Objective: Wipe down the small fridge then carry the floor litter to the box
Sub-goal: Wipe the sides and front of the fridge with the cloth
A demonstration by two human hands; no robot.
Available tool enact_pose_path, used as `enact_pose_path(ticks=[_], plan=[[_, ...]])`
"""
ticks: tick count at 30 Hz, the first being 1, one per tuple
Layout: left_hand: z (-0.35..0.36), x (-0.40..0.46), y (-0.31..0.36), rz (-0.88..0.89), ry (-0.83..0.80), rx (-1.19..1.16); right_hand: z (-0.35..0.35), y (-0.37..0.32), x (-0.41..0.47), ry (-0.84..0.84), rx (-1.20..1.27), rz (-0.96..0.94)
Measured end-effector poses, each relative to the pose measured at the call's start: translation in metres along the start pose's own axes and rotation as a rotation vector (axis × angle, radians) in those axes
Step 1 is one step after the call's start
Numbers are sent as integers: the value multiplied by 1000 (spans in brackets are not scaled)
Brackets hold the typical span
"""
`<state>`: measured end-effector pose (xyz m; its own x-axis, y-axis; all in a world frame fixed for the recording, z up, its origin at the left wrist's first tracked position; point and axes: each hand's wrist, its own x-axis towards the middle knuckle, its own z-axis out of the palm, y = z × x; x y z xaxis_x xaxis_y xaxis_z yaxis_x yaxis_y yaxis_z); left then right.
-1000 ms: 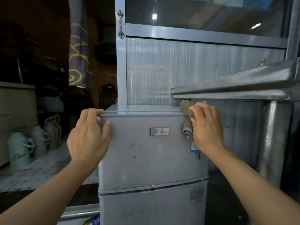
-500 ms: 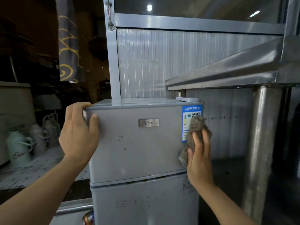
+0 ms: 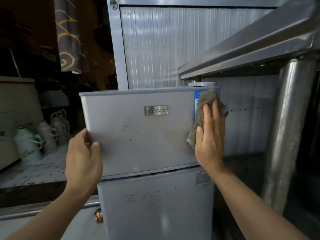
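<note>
Fridge [image 3: 138, 139] front is open to reach from centre, with only the left hand [image 3: 83, 158] gripping its left edge and the right hand [image 3: 209, 141] pressing the cloth [image 3: 206, 108] flat on the upper right corner. Right side is tight: steel bench [image 3: 242, 49] overhangs just above the fridge top, its leg [image 3: 285, 135] stands near, leaving a narrow gap beside the fridge wall. Left side opens onto a low platform with flasks [image 3: 29, 146]; the room beyond looks dark, probably cluttered.

Both forearms are bare to the frame's edge, with no sleeves, rings or watch showing.
</note>
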<state>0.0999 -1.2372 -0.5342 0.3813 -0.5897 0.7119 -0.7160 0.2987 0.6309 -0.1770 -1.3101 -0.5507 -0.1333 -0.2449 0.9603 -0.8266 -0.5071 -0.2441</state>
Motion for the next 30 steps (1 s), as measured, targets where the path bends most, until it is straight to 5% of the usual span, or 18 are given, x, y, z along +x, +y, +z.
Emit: enact_pose_path(ticks=[4, 7, 16, 24, 30], plan=[[6, 0, -8, -74, -24, -30, 3, 13, -87, -169, -121, -112], [6, 1, -9, -74, -63, -78, -1, 14, -74, -228, -141, -164], [7, -2, -10, -107, -34, -117, 23, -56, 20, -44, -113, -185], [1, -1, -6, -119, -67, -86, 9, -38, -59, -322, -253, -681], [2, -1, -8, -118, -80, -104, 18, -76, 30, -202, -195, -495]])
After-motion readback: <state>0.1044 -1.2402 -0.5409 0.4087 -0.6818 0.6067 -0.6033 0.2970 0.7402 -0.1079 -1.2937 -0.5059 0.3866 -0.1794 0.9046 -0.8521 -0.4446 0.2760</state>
